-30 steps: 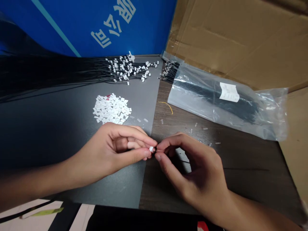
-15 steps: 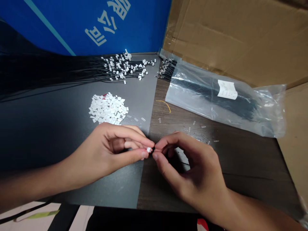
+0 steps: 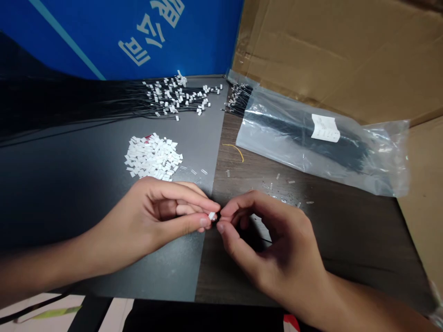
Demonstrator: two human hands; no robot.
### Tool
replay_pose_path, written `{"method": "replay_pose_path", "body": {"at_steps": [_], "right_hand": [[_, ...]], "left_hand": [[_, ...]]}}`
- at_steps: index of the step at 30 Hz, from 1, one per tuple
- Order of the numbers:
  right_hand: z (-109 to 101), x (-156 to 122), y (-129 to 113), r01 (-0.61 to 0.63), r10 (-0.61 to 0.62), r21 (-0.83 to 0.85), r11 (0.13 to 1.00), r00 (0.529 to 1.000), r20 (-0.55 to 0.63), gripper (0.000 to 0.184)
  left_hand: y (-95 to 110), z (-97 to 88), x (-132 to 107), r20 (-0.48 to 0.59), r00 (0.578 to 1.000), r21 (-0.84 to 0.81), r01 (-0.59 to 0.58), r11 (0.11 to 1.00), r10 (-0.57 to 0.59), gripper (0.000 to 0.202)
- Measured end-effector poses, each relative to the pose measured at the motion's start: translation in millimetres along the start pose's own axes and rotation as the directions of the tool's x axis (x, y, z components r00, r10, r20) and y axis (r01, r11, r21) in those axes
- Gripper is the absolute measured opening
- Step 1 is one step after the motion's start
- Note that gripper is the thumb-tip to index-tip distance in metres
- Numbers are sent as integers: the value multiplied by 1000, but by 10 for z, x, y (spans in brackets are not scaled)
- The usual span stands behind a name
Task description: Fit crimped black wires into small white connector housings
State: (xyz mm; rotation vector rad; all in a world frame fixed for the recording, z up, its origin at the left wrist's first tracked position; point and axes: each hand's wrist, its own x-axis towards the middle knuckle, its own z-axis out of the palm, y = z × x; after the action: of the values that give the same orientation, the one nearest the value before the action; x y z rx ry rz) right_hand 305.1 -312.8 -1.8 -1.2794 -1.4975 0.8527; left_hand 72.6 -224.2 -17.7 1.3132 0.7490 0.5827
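Thumb and forefinger of the left hand (image 3: 150, 216) nip a small white plastic connector (image 3: 211, 215), probably so as to leave its right end exposed to the right hand (image 3: 289, 235), whose fingertips are drawn nearly together just beside it; whether they grip anything I cannot tell. The heap of white plastic connectors (image 3: 154, 157) lies just beyond the left hand, presumably for easy reach. Near the smooth grey mat's (image 3: 166, 267) right edge, the held piece looks squared, with a shiny spot

Look at that bag (image 3: 294, 150), glossy, crinkled clear plastic with a papery label (image 3: 325, 127)! Cardboard (image 3: 328, 60) looks matt and creased, the desk (image 3: 374, 226) wood-grained, connector housings (image 3: 152, 157) smooth plastic, wire terminals (image 3: 238, 96) glinting like metal!
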Motion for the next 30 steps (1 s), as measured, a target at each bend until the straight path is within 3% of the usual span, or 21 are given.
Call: {"method": "replay_pose_path", "body": {"at_steps": [9,23,30], "right_hand": [[-1,-5,-16,-21,21,22,1000,1000,6,13],[-12,4,-8,-24,24,-24,999,1000,15,12],[-14,-1,-19,-17,18,-29,999,1000,11,12]], "left_hand": [[-131,-41,-44,25,999,-21,-21,1000,21,17],[-107,-32,-16,35,988,81,-155,985,152,31],[-119,-14,-28,17,989,78,-149,986,148,31]]}}
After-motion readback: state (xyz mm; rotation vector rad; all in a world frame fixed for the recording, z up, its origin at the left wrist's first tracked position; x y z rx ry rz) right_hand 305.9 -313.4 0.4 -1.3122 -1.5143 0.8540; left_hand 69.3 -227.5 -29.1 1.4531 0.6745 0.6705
